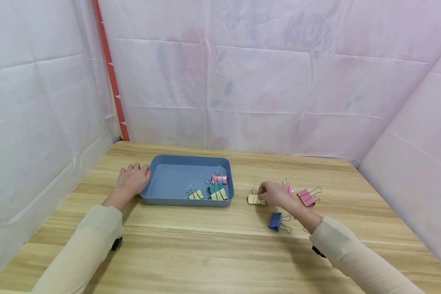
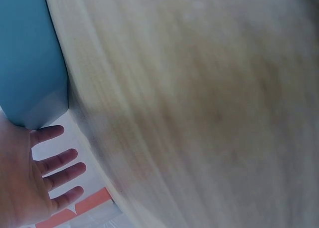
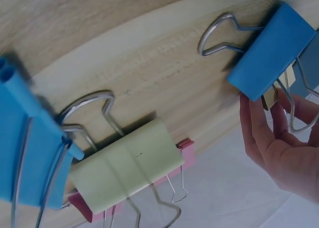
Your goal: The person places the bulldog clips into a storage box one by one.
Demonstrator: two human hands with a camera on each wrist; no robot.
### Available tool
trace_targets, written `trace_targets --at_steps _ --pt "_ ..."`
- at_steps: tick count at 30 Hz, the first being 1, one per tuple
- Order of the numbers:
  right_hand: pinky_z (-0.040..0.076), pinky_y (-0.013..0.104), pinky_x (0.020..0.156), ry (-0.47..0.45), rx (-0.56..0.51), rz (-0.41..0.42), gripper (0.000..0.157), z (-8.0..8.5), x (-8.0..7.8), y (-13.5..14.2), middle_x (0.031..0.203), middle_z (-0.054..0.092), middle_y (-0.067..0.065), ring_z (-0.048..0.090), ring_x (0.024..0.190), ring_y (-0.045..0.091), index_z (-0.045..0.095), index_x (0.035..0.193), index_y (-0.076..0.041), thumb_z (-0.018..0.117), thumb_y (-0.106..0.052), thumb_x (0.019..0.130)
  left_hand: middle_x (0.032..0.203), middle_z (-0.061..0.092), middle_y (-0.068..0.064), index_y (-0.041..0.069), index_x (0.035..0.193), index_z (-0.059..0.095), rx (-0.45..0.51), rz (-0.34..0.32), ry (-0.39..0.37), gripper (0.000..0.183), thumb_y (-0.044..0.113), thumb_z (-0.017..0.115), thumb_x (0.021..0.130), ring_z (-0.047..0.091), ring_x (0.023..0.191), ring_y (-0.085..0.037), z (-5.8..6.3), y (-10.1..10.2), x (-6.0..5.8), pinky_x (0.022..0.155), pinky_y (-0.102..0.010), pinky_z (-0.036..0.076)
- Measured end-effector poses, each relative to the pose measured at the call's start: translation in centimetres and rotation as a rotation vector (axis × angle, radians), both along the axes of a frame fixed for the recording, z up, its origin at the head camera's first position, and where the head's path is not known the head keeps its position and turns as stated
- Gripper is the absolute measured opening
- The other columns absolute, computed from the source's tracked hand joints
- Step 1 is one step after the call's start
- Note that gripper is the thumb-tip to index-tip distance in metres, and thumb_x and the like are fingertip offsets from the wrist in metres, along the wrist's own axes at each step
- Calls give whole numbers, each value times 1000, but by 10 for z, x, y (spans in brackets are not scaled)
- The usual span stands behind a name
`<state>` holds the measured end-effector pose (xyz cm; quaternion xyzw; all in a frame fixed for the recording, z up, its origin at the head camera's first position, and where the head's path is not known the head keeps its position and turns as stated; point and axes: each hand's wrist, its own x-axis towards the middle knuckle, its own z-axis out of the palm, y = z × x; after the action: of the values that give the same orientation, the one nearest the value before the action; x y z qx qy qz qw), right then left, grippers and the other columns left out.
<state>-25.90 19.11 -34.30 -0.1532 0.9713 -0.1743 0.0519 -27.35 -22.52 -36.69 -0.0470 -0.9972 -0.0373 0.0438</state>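
Note:
My right hand pinches a pale yellow binder clip at the table, just right of a blue tray. In the right wrist view a blue binder clip partly covers the yellow clip and the fingertips. At the tray's left side rests my left hand, its fingers straight and spread in the left wrist view. Inside the tray's right part lie a small yellow clip, a larger yellow clip, a teal clip and a pink clip.
Right of the tray, a pink clip stands partly behind my right hand, with a darker pink clip beyond it. A pale green clip and another blue clip show close by in the right wrist view. White sheets enclose the table.

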Motion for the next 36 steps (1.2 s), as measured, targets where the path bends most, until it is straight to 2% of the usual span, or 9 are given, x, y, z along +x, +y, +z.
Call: trace_targets --at_steps 14,25,31,36 --pt "36 24 46 41 -143 26 5 9 1 -6 58 48 1 42 49 10 52 67 -4 57 -3 70 109 38 -23 5 120 39 2 10 4 42 29 25 88 33 100 -38 -1 0 -1 76 -54 24" --pt "35 25 49 57 -149 36 5 16 2 -12 60 49 -1 43 52 11 53 68 -6 57 -7 71 111 37 -23 5 121 38 0 10 -5 42 28 25 89 32 101 -38 0 0 -1 77 -54 23" --pt "37 26 49 29 -189 29 5 20 2 -15 64 51 2 46 54 12 52 70 -4 56 -6 73 111 37 -23 5 121 38 0 12 -10 42 29 24 89 32 101 -38 -1 1 -1 77 -54 23" --pt "37 26 50 39 -209 27 5 25 2 -19 66 51 2 48 54 11 52 71 -4 55 -7 74 110 37 -23 6 121 38 5 12 -5 42 29 24 89 32 100 -38 0 1 -1 77 -54 23"
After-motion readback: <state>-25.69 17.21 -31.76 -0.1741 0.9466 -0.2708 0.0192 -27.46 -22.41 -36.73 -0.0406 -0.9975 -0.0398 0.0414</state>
